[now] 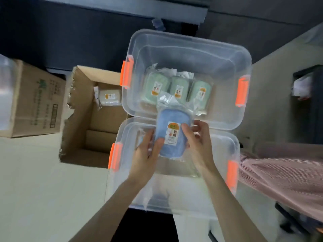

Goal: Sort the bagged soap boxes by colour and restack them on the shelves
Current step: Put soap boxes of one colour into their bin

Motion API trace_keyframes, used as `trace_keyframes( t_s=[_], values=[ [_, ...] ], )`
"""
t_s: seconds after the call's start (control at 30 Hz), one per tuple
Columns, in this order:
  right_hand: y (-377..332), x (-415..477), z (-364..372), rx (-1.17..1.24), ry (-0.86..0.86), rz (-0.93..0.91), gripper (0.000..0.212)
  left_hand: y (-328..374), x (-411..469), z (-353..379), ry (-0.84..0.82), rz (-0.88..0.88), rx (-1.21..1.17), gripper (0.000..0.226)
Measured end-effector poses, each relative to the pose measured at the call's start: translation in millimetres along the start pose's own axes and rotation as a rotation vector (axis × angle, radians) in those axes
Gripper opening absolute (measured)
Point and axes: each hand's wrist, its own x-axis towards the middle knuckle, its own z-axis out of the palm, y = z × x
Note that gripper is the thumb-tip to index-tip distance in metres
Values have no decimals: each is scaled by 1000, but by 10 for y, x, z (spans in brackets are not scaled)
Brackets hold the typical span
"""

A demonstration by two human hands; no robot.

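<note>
Three green boxes (178, 89) already in far bin (188, 46). Both hands, left (146, 155) and right (198, 145), grasp blue box (172, 135) over near bin (176, 203). White box (110, 97) still in carton (78, 137); shelving not begun.

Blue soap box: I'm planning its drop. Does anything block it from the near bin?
Nothing visible does: the left hand and right hand hold the blue soap box over the near bin, whose top is open.

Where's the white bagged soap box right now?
Head view, left of centre: the white bagged soap box lies inside the open brown cardboard carton, beside the far clear plastic bin's left orange latch.
</note>
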Motion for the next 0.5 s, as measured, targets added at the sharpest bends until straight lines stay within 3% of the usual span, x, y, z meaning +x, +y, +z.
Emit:
trace_keyframes(
  t_s=[0.1,0.27,0.5],
  values=[
    [362,-305,32,-70,-88,53,41,-400,-376,-149,21,-137,55,42],
    [922,-354,198,-292,-223,166,51,-968,-350,-273,18,-256,358,46],
    [1401,32,491,-607,-274,26,41,-1419,80,-271,104,-345,440,30]
  ],
)
